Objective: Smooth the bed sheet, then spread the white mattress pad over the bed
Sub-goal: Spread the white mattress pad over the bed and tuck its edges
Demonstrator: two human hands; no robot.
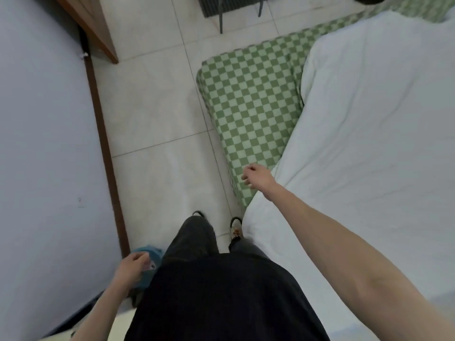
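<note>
The bed on the right wears a green-and-white checked sheet (248,102). A white mattress pad (369,119) lies over most of it and leaves the near-left corner of the sheet bare. My right hand (256,177) hovers at the pad's left edge over the checked sheet, fingers loosely curled with nothing in them. My left hand (133,267) hangs low by my left hip, fingers curled, in front of a blue object (154,253) on the floor; I cannot tell whether it touches that object.
I stand in a narrow aisle of pale floor tiles (152,119) between the bed and a pale wall (44,143) with a brown skirting strip (103,143). A wooden furniture edge (98,28) is at top left. Metal chair legs (220,16) stand at the far end.
</note>
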